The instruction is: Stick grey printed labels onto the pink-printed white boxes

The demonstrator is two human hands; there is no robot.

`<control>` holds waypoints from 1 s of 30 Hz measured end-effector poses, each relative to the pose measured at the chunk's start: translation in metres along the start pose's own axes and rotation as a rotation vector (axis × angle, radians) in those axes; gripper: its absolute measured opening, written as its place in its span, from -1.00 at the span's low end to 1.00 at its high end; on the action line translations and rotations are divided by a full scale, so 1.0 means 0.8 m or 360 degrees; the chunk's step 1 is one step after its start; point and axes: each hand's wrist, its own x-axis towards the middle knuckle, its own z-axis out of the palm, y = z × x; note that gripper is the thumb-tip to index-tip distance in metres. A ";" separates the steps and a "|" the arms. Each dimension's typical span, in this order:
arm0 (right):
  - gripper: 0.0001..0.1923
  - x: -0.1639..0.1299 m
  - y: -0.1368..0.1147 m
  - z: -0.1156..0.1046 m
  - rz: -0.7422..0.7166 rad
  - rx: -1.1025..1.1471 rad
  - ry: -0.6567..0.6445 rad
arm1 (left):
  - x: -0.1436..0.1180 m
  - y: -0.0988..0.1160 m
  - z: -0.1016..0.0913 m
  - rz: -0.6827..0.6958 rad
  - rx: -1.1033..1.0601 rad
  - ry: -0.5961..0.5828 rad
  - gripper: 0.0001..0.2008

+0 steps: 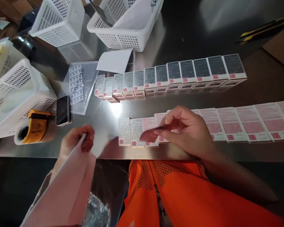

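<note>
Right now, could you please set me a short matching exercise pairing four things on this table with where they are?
Things:
1. tape dispenser
2. phone
3. right hand
4. left hand

Places or states:
A. holding a reddish label over the near row of boxes
B. lying flat beside the label sheet
C. gripping a pale sheet at the table's near edge
D. below the left white basket

Pairs: 1-D, 2-B, 3-A, 4-C

A small red label [149, 135] is pinched in the fingers [167, 121] of the right hand [189, 130] above the near row of boxes [227, 124] on the steel surface [262, 85]. A pink sheet [68, 186] is gripped by the left hand [78, 140]. A farther box row [170, 75] and white baskets [127, 22] are seen beyond.
</note>
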 end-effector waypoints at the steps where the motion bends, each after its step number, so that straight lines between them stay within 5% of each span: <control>1: -0.73 0.007 0.004 -0.002 0.0129 0.0008 0.0011 | -0.003 0.005 0.018 -0.0034 0.0012 -0.0124 -0.61; 4: -0.65 0.023 0.010 -0.003 0.0385 0.0163 -0.0063 | -0.015 0.014 0.071 -0.0105 0.0040 -0.0602 -0.63; 7: -0.60 0.030 0.009 -0.003 0.0538 0.0297 -0.0121 | -0.024 0.014 0.105 -0.0015 0.0198 -0.0830 -0.58; 13: -0.60 0.031 0.013 -0.001 0.0595 0.0281 -0.0132 | -0.030 0.009 0.127 0.0023 0.0331 -0.0801 -0.63; 22: -0.84 0.034 0.031 0.003 0.0264 -0.0741 -0.0030 | -0.046 0.013 0.147 -0.0042 0.0640 -0.0775 -0.57; 30: -0.85 0.043 0.039 0.008 0.0215 -0.1006 -0.0042 | -0.037 0.012 0.157 0.0034 0.1095 -0.0654 -0.59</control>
